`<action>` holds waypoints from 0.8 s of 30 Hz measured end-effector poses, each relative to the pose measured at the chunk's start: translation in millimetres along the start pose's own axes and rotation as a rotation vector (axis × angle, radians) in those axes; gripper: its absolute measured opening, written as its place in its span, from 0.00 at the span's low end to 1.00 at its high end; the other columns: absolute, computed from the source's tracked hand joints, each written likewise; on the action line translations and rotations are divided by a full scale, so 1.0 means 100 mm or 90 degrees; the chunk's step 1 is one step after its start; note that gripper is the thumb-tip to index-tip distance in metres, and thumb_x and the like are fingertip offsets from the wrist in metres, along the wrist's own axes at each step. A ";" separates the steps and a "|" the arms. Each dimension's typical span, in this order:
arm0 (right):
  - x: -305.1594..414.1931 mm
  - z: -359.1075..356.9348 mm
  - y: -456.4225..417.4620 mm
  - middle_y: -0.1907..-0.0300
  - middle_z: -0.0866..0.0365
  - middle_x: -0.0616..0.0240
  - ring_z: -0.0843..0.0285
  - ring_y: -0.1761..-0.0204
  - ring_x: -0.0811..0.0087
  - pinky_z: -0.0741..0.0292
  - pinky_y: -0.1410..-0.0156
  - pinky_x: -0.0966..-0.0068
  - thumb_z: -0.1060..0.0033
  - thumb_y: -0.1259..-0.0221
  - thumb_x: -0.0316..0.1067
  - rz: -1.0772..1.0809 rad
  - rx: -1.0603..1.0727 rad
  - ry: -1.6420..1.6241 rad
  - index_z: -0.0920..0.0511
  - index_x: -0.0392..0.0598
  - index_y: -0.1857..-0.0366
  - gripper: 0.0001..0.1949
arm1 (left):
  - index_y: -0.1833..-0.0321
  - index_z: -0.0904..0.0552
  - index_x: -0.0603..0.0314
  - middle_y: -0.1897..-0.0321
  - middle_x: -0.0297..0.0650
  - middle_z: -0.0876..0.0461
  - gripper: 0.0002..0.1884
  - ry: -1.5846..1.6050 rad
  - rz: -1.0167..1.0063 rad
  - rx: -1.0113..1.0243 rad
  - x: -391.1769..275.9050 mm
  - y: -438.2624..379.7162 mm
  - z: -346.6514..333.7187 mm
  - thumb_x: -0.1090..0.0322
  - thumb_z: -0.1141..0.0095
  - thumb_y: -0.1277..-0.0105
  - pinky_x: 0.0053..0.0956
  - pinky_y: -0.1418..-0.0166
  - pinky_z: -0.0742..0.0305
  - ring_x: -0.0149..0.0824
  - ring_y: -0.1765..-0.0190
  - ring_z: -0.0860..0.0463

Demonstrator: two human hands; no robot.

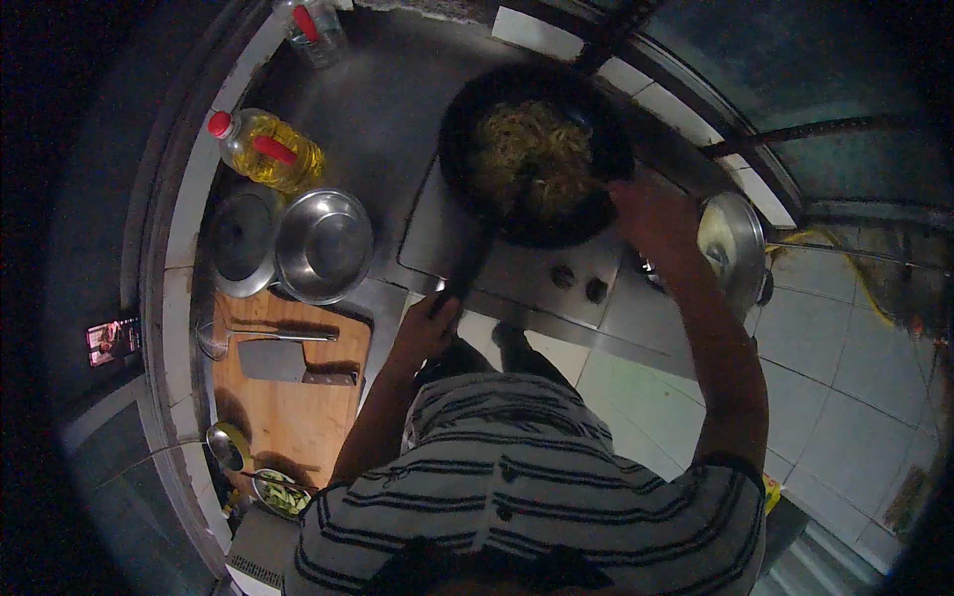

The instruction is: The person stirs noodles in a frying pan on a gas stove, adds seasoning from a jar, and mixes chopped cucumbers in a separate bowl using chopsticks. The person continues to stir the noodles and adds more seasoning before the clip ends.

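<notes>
My left hand [428,328] is closed around the end of the long black handle [471,261] of a wok. The dark wok [456,164] sits on the stove, and shredded, browned food [536,145] lies in it. At the wok's right rim is my right hand [652,216], its fingers bent over the edge of the pan. What those fingers hold is too dark to make out. Two dark stove knobs [577,281] show on the steel front below the wok.
On the left stand an oil bottle [279,153], a steel bowl [325,246] and a pot lid [242,242]. A cleaver [276,361] and a wire strainer [272,333] rest on the wooden cutting board [283,417]. A metal pot [734,246] stands right of my right forearm.
</notes>
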State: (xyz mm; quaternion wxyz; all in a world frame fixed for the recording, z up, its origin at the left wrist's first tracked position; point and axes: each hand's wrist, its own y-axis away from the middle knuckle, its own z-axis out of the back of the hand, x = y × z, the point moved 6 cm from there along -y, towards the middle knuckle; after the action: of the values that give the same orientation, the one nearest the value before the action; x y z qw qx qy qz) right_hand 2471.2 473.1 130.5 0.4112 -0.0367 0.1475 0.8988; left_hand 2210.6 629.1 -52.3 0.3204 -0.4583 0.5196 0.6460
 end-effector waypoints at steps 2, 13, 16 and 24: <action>-0.06 0.07 0.14 0.62 0.18 0.55 0.19 0.59 0.57 0.23 0.56 0.61 0.51 0.37 0.43 0.042 0.021 -0.169 0.18 0.57 0.59 0.11 | 0.63 0.27 0.60 0.81 0.32 0.29 0.14 0.026 0.067 -0.007 0.04 0.02 -0.01 0.55 0.48 0.32 0.19 0.85 0.43 0.22 0.85 0.34; 0.00 0.15 0.09 0.62 0.17 0.63 0.20 0.56 0.61 0.24 0.55 0.62 0.48 0.39 0.41 0.091 -0.009 -0.104 0.18 0.58 0.59 0.10 | 0.63 0.27 0.60 0.81 0.32 0.29 0.14 -0.004 0.027 -0.004 0.10 0.00 0.00 0.55 0.49 0.31 0.19 0.85 0.43 0.22 0.85 0.35; -0.22 0.02 0.17 0.63 0.17 0.65 0.20 0.56 0.62 0.23 0.55 0.60 0.49 0.40 0.41 0.129 0.007 0.007 0.18 0.61 0.58 0.10 | 0.63 0.27 0.60 0.82 0.32 0.29 0.14 -0.070 -0.088 0.018 0.10 0.00 0.00 0.55 0.49 0.31 0.19 0.85 0.44 0.22 0.85 0.35; -0.65 -0.49 -0.20 0.60 0.17 0.62 0.18 0.59 0.61 0.23 0.55 0.64 0.49 0.40 0.42 0.027 -0.191 -0.030 0.19 0.60 0.55 0.12 | 0.62 0.27 0.60 0.81 0.33 0.29 0.12 -0.023 -0.035 0.011 0.02 0.01 0.01 0.57 0.50 0.31 0.19 0.85 0.44 0.22 0.85 0.35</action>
State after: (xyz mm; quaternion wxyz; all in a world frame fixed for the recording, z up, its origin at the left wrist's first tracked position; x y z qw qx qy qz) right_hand 2526.6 423.8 91.0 0.3855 -0.0735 0.0021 0.9198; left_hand 2208.5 629.3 -53.7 0.3518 -0.4578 0.5065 0.6405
